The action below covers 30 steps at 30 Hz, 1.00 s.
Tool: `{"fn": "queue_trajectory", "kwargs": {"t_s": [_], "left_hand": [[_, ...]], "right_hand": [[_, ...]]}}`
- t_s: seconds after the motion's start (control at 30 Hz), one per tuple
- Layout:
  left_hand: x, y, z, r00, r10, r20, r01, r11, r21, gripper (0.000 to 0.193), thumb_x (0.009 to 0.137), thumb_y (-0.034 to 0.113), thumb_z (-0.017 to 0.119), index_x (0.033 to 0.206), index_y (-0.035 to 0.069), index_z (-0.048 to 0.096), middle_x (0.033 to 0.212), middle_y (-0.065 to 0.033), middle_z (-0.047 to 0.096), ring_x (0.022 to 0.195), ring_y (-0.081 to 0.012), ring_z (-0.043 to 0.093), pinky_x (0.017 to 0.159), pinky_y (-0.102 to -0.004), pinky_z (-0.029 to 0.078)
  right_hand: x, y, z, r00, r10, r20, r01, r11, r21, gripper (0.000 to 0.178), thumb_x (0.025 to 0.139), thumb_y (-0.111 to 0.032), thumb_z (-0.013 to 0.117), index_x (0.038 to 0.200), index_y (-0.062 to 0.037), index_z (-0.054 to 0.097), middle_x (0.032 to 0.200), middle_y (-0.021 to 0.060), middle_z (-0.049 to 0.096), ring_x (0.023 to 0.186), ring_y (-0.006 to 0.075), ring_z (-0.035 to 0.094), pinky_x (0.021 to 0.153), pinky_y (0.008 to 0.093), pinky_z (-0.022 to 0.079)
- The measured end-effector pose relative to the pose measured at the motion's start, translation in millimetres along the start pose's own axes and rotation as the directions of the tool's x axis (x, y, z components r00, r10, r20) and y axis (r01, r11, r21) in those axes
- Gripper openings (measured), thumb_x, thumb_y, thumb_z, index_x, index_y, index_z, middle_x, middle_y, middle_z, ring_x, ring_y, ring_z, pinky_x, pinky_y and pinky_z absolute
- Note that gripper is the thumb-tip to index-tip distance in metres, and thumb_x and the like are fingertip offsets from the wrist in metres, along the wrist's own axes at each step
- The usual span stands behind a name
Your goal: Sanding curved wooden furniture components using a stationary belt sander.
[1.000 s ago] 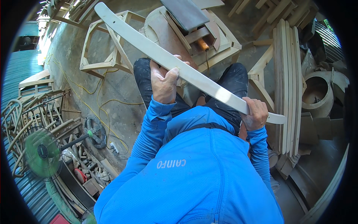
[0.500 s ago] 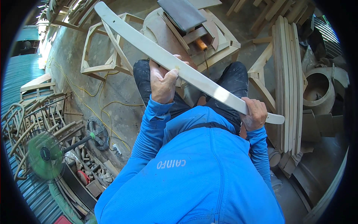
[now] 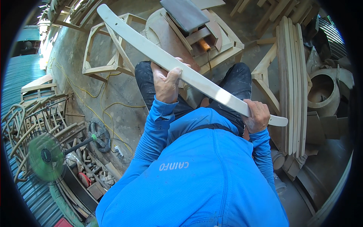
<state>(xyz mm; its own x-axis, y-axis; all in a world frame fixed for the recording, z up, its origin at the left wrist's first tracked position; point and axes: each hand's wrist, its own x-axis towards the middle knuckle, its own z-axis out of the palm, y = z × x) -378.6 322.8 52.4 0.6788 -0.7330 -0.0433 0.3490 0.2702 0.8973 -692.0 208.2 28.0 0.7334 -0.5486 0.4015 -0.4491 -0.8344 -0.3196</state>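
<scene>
A long, pale, gently curved wooden slat [image 3: 211, 89] slants across my lap from upper left to lower right. Its far left end is rounded and has a small dark hole. My left hand [image 3: 166, 83] grips it near the middle, thumb on top and fingers underneath. Nearer the right end, my right hand [image 3: 257, 115] is wrapped round it with the knuckles up, and a short rounded tip sticks out beyond. The undersides of both grips are hidden.
Ahead stands a wooden frame stand [image 3: 227, 56] bearing a dark flat-topped block [image 3: 185, 15] and an orange-handled tool [image 3: 204, 45]. Long slats [image 3: 293, 87] lean at the right. At left are an open wooden frame [image 3: 100, 70], a yellow cable [image 3: 77, 98] and a green fan [image 3: 46, 157].
The slat's left end has dipped slightly toward me, and my left hand has shifted a little with it. Both hands keep their grip.
</scene>
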Motion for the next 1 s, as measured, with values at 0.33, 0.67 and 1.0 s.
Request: {"fn": "queue_trajectory", "kwargs": {"t_s": [0.33,0.67,1.0], "left_hand": [[-2.1,-1.5,0.5,0.999,0.011,0.052,-0.008,0.998,-0.057,0.059,0.087,0.002,0.065,0.135,0.005,0.031,0.123,-0.0208,0.056,0.110,-0.0369,0.067,0.099,-0.0514,0.057],[-0.3,5.3,-5.8,0.997,-0.020,0.068,0.027,0.994,-0.103,0.060,0.090,0.003,0.060,0.139,0.002,0.026,0.125,-0.0250,0.057,0.110,-0.0404,0.068,0.098,-0.0539,0.058],[-0.4,0.2,-4.7,1.000,-0.014,0.020,0.013,1.000,0.022,0.057,0.091,0.007,0.065,0.136,0.000,0.031,0.123,-0.0243,0.059,0.113,-0.0406,0.067,0.100,-0.0551,0.057]], "right_hand": [[4.1,2.4,-2.3,1.000,-0.009,0.012,0.009,1.000,-0.015,0.048,0.065,-0.008,0.085,0.110,-0.0120,0.070,0.083,0.0071,0.068,0.076,0.0264,0.068,0.069,0.0388,0.048],[2.1,0.7,0.7,1.000,-0.005,0.000,0.005,1.000,-0.003,0.049,0.065,-0.009,0.086,0.111,-0.0119,0.070,0.083,0.0071,0.068,0.076,0.0259,0.068,0.070,0.0386,0.048],[1.7,3.1,1.1,1.000,-0.022,0.003,0.022,1.000,-0.009,0.051,0.064,-0.009,0.086,0.112,-0.0120,0.070,0.084,0.0070,0.068,0.076,0.0258,0.068,0.070,0.0385,0.048]]}}
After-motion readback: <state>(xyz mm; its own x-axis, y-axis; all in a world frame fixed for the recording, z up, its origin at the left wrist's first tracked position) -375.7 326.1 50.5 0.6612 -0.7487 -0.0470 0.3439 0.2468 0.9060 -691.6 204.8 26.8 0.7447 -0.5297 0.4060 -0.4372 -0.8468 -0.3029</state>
